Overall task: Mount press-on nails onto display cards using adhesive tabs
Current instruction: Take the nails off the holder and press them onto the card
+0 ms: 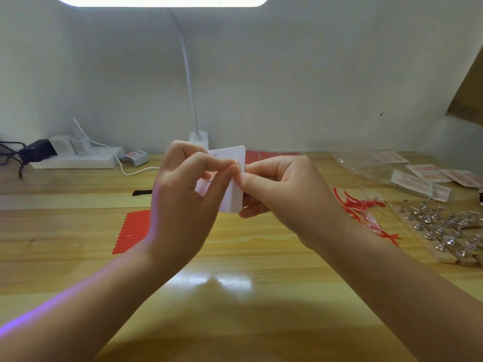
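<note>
Left hand [183, 194] and right hand [282, 189] pinch a white rounded-corner display card [232, 197] above the wooden surface [235, 257]. Card print partly hidden; only "Ha" legible.

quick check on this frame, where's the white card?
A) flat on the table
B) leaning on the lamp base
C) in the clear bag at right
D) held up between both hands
D: the white card is up off the table, with the left hand and right hand both gripping it, fingertips meeting at its right edge.
</note>
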`<state>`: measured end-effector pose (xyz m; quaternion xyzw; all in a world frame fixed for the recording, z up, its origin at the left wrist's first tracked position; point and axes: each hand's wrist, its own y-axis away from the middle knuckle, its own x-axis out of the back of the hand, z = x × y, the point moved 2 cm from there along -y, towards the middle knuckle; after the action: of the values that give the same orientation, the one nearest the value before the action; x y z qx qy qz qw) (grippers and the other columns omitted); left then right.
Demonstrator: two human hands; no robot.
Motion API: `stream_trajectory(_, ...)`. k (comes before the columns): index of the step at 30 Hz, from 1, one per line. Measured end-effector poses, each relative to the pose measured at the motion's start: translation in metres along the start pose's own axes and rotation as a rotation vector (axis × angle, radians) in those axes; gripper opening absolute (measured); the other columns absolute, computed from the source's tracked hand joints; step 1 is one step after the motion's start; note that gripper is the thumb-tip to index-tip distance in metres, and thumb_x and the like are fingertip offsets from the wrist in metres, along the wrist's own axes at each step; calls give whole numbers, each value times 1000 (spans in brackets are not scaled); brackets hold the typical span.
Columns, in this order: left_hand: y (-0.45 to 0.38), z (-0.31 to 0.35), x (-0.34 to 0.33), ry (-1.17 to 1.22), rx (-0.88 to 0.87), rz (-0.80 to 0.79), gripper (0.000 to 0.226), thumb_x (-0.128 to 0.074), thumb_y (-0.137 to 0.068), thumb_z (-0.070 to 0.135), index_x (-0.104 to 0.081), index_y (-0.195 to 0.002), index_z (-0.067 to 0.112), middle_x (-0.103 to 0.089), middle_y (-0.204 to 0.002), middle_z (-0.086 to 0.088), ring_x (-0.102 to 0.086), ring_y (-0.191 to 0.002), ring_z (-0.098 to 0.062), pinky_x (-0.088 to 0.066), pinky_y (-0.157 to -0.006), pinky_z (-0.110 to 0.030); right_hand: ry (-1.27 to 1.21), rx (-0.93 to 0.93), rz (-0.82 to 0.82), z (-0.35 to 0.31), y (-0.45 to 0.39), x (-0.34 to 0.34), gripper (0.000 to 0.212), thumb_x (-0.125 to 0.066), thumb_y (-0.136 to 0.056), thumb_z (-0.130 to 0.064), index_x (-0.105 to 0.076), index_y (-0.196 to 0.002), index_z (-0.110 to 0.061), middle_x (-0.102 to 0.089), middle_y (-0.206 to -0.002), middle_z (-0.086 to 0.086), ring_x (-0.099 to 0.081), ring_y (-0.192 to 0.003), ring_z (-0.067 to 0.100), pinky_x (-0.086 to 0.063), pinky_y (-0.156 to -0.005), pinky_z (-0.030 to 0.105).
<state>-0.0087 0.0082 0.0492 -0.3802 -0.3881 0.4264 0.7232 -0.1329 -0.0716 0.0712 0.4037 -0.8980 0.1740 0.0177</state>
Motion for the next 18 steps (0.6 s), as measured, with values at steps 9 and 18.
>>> stream_trajectory(9,0,-4,2,-58,-126,-12,15,-68,-88,22,-75,-88,9,-53,-85,0,-52,-80,-14,-46,-65,-26,17,11,-46,3,-2,1,14,-62,-93,-8,-74,-87,-12,-75,-75,7,-72,-65,11,-57,-60,21)
stream_trajectory(18,0,-4,0,-110,-95,-23,29,-52,-85,14,-64,-109,4,-50,-113,-7,-48,-109,-24,-41,-95,-38,-132,-107,47,12,-10,9,12,-59,-94,-5,-71,-94,-2,-75,-82,15,-72,-69,23,-61,-64,31)
